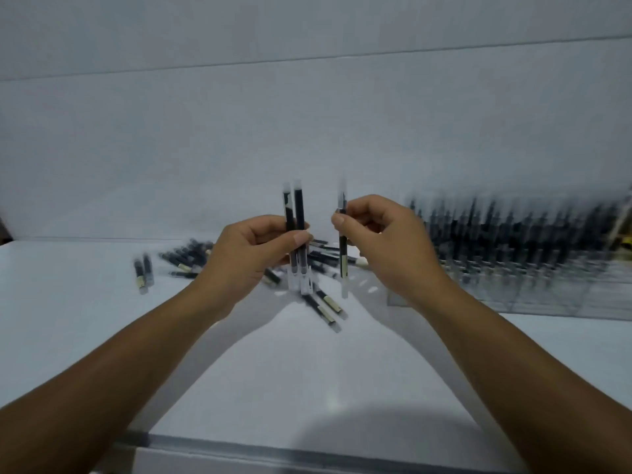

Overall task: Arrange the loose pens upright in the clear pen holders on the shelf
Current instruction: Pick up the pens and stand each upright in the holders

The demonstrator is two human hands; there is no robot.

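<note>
My left hand (251, 254) grips two black pens with clear caps (296, 213), held upright above the white shelf (307, 371). My right hand (383, 241) pinches a single black pen (343, 258), also upright, a short gap to the right of the pair. Several loose pens (184, 258) lie scattered on the shelf behind and below my hands, two more (326, 306) nearer to me. The clear pen holders (533, 268) stand at the right, filled with several upright black pens; this area is blurred.
A white wall (307, 131) rises behind the shelf. Two stray pens (143, 271) lie apart at the left. The shelf's front edge (273, 446) runs near the bottom of the view. A yellowish object (624, 241) shows at the far right.
</note>
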